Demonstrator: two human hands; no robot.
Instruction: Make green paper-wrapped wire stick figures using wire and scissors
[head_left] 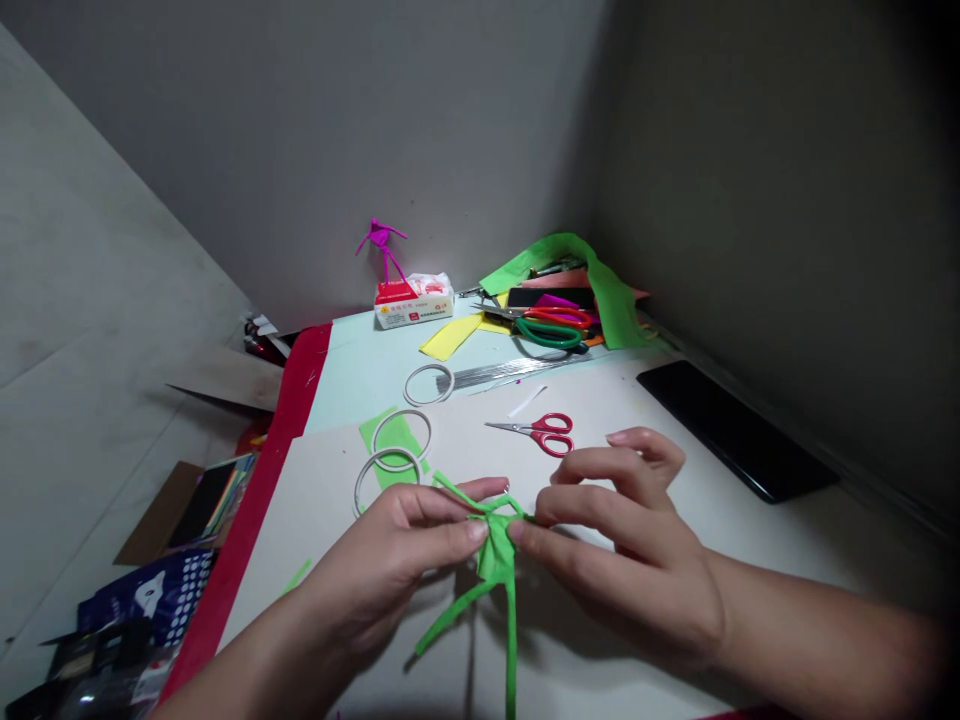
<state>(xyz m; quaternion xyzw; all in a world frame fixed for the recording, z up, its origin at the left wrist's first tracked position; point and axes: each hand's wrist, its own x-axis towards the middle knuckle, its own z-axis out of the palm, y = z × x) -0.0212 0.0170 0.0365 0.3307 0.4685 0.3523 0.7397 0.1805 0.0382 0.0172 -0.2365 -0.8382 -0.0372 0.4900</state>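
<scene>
Between my hands is a green paper-wrapped wire figure, with thin arms, a wrapped body and two long legs hanging toward me. My left hand pinches its upper body from the left, thumb in front. On the other side, my right hand pinches the figure near its shoulder with thumb and index finger, the other fingers curled above. Small red-handled scissors lie just beyond the hands. White rings of tape rest at the left, partly over a green paper piece.
A magenta figure stands on a small tissue box at the back. Green-handled scissors, coloured strips and thin wires are piled behind. A black phone lies at the right. Left of the red table edge are bags and papers.
</scene>
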